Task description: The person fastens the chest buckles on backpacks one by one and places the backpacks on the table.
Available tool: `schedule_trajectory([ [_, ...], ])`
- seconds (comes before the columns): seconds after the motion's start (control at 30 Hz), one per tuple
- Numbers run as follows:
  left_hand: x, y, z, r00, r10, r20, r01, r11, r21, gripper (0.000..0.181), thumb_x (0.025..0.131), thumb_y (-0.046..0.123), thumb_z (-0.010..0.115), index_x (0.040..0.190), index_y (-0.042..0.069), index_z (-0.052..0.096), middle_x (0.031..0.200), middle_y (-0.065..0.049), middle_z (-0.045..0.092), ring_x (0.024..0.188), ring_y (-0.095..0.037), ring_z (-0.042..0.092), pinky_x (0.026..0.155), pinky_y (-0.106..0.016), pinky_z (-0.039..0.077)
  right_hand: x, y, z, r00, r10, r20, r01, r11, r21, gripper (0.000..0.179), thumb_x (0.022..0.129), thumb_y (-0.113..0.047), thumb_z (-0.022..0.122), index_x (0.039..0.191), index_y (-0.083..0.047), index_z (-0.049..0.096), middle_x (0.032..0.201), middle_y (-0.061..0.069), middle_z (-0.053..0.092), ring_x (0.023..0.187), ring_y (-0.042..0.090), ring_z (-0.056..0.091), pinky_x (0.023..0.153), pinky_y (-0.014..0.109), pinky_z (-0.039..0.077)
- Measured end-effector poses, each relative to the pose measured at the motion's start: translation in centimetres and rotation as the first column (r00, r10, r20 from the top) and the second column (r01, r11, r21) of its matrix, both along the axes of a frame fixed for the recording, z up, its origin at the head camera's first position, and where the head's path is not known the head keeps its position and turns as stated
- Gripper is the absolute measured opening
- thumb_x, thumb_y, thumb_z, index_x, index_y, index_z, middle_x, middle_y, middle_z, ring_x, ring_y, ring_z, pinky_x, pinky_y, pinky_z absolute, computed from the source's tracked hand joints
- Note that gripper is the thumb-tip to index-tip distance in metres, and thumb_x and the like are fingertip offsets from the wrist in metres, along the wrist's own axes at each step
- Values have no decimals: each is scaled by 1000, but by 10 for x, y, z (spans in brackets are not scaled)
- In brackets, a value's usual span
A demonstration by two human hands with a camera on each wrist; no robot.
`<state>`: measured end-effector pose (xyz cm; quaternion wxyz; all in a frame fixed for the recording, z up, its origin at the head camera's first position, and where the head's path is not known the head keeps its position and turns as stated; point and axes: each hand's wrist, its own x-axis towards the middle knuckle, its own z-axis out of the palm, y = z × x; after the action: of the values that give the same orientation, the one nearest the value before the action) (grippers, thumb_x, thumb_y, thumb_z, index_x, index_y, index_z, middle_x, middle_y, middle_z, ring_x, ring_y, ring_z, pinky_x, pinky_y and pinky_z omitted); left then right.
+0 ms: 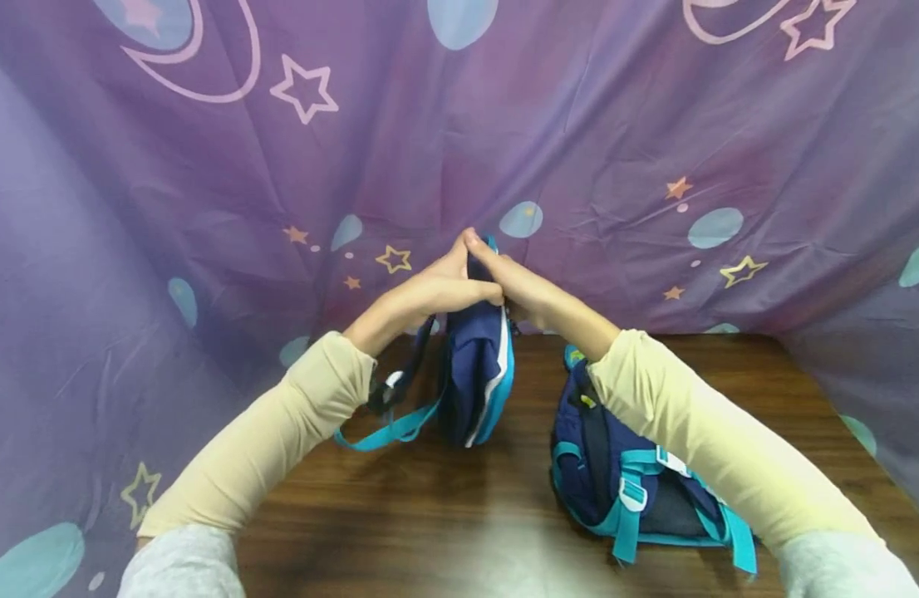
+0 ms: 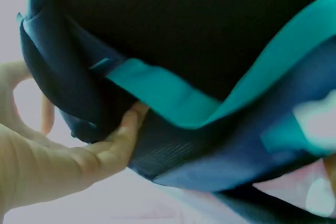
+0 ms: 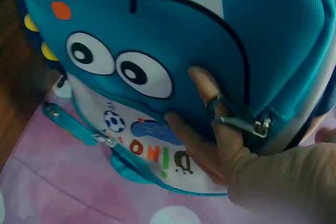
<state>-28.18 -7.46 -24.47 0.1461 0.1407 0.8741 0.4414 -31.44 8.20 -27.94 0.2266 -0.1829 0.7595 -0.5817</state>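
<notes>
Between my two hands is a small navy and turquoise children's backpack (image 1: 478, 374), held upright edge-on over the wooden table. My left hand (image 1: 448, 286) grips it from the strap side, its thumb crossing the bag's edge. In the left wrist view, fingers (image 2: 123, 135) press into the dark padding below a turquoise strap (image 2: 173, 98). My right hand (image 1: 530, 291) holds the front, which carries a cartoon dinosaur face with two big eyes (image 3: 142, 74). A zipper pull (image 3: 233, 119) lies across one right finger. One strap hangs loose on the left.
A second navy backpack (image 1: 616, 465) with turquoise straps and white buckles lies on the brown wooden table (image 1: 400, 523) at the right, partly under my right forearm. A purple cloth (image 1: 400, 149) with stars and moons hangs behind and at both sides.
</notes>
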Motion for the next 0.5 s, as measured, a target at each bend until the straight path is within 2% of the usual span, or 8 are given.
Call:
schedule_trajectory([
  [0.1, 0, 4, -6, 997, 22, 68, -31, 991, 130, 110, 82, 27, 64, 159, 27, -15, 169, -11, 3, 152, -26, 19, 122, -47, 25, 0, 6, -12, 1000, -24, -9, 24, 998, -66, 75, 99, -64, 36, 131, 1, 53, 111, 11, 69, 100, 22, 70, 88, 40, 59],
  [0.13, -1, 4, -9, 995, 30, 91, -46, 984, 174, 109, 81, 27, 62, 159, 29, -13, 168, -12, 4, 149, -29, 24, 120, -48, 29, 0, 7, -15, 1000, -22, -12, 21, 996, -86, 64, 101, -57, 40, 118, 1, 59, 100, 9, 72, 90, 20, 73, 80, 34, 60],
  [0.2, -1, 6, -13, 990, 29, 135, -65, 960, 273, 106, 81, 25, 59, 159, 30, -13, 168, -16, 5, 146, -34, 31, 116, -49, 35, -1, 10, -21, 999, -21, -31, 17, 995, -101, 41, 103, -42, 48, 106, -2, 58, 87, 2, 71, 78, 13, 72, 69, 27, 60],
  [0.27, -3, 8, -16, 985, 20, 172, -79, 935, 346, 103, 82, 25, 56, 160, 31, -11, 166, -19, 9, 141, -39, 39, 115, -49, 38, -3, 12, -24, 998, -21, -56, 15, 994, -105, 25, 103, -27, 52, 104, -2, 54, 83, 3, 68, 72, 14, 71, 63, 25, 59],
  [0.3, -4, 9, -18, 984, 22, 176, -86, 927, 365, 102, 83, 26, 56, 160, 31, -9, 165, -20, 13, 139, -39, 43, 113, -48, 40, -3, 13, -25, 997, -47, -54, 41, 994, -103, 21, 102, -24, 53, 108, -4, 51, 86, 3, 68, 72, 14, 71, 64, 25, 59],
  [0.4, -11, 7, -27, 988, 53, 143, -112, 890, 443, 90, 89, 29, 56, 161, 26, 2, 160, -20, 28, 130, -38, 55, 109, -46, 46, -6, 17, -24, 986, -154, -64, 149, 986, -76, 29, 97, -19, 58, 118, -2, 47, 91, 6, 65, 70, 14, 70, 62, 25, 59],
  [0.47, -21, 1, -38, 989, 126, 82, -150, 875, 461, 80, 94, 35, 56, 161, 24, 13, 157, -17, 37, 130, -35, 56, 109, -45, 46, -9, 20, -22, 972, -230, -48, 226, 971, -76, 42, 96, -21, 61, 128, -2, 42, 98, 7, 63, 71, 12, 70, 63, 26, 59],
  [0.5, -28, -5, -46, 982, 183, 41, -181, 868, 462, 76, 96, 38, 55, 160, 23, 18, 158, -15, 38, 133, -34, 53, 111, -45, 43, -10, 22, -21, 965, -260, -39, 257, 963, -77, 47, 95, -22, 62, 131, -2, 39, 101, 7, 62, 71, 11, 69, 62, 25, 59],
])
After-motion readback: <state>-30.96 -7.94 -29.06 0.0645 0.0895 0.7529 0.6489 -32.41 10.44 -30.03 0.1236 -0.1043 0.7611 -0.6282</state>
